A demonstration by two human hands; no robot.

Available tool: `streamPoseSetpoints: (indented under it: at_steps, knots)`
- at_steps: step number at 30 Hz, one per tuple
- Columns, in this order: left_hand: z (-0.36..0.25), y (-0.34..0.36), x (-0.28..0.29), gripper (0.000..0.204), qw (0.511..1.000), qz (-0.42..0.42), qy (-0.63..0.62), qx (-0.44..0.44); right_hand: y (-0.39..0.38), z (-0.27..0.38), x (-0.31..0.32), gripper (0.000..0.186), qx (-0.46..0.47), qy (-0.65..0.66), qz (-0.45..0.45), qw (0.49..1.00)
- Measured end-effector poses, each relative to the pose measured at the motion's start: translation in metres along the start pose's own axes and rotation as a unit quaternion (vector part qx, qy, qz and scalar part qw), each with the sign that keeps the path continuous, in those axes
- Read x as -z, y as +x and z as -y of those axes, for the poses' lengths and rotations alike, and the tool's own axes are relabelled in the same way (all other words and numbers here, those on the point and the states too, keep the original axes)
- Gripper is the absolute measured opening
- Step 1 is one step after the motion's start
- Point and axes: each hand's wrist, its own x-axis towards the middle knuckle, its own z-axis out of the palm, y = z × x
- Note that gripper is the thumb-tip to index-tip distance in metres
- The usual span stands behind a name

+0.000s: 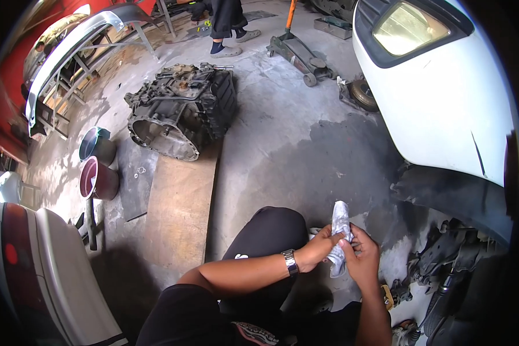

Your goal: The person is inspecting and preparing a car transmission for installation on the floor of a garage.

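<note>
A whitish, stained cloth (340, 214) is bunched into an upright roll in front of my right knee. My left hand (316, 252), with a metal watch on its wrist, pinches the cloth from the left. From the other side my right hand (361, 256) grips it, fingers bent around it and thumb pressed near the left thumb. One end of the roll stands up above my fingers, and a loose end hangs below them. Whether anything is wrapped inside the cloth is hidden.
A greasy gearbox (181, 104) sits ahead, by a wooden board (181, 202). Two buckets, one maroon (101, 181), stand left. A white car bumper (438, 98) curves along the right, above removed parts. Farther off are a floor jack (297, 55) and another person's legs (225, 23).
</note>
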Motion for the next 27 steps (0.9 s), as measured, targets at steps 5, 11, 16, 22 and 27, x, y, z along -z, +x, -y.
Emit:
streamPoseSetpoints:
  at_steps: [5,11,16,22,27]
  knots:
    - [0.003,0.0,-0.01,0.024,0.996,-0.044,0.002,-0.076,0.0,-0.01,0.001,0.036,0.037,-0.016,-0.006,0.999]
    - [0.005,0.008,-0.005,0.025,0.986,-0.039,0.007,-0.163,-0.006,0.005,0.0,0.03,0.004,-0.056,-0.008,0.998]
    - [0.011,0.017,-0.007,0.023,0.967,-0.039,0.024,-0.251,-0.005,-0.02,0.007,0.022,-0.038,0.07,0.015,0.997]
    - [0.004,0.011,-0.015,0.023,0.961,-0.046,-0.018,-0.271,-0.002,-0.029,0.013,0.019,-0.026,0.132,0.011,0.991]
    - [0.003,0.01,-0.015,0.025,0.922,-0.101,0.112,-0.356,0.002,-0.04,0.02,0.023,-0.058,0.162,-0.023,0.985]
